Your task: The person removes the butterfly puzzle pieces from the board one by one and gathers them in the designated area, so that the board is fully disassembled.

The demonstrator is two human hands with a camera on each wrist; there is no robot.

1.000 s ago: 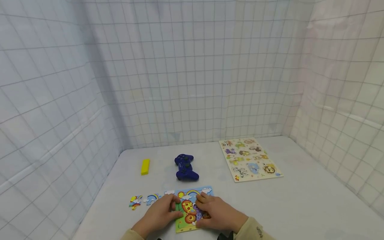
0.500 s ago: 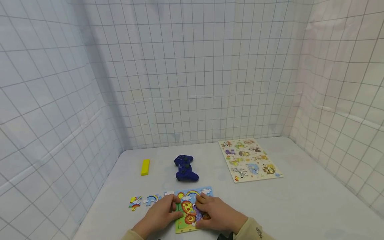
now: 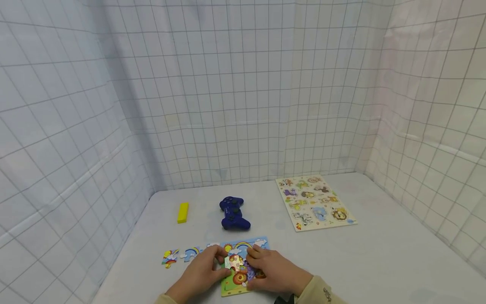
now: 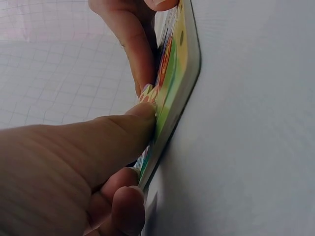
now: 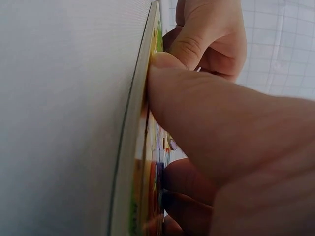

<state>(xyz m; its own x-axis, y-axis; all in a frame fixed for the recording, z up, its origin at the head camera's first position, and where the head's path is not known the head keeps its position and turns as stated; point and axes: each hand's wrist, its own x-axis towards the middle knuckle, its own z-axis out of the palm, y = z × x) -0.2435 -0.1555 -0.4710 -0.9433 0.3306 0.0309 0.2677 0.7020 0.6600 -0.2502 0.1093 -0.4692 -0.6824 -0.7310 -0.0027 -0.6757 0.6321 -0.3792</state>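
A colourful jigsaw puzzle board lies flat on the table between the hands. One jigsaw piece, bright with glare, is tilted up from its surface. My left hand pinches this piece near its left edge; in the left wrist view the thumb is against the raised piece. My right hand rests on the board's right side, thumb near the front edge and fingers farther back. In the right wrist view its thumb presses on the board's face. Part of the picture is hidden beneath this hand.
Loose jigsaw pieces, one with a sun and one with a rainbow, lie left of the board. Behind are a blue game controller and a yellow block. An animal puzzle board lies at back right. Grid-patterned cloth walls surround the table.
The jigsaw piece at my left fingertips has tilted up and now catches the light; earlier it lay level with the picture. Both hands have stayed almost in place.
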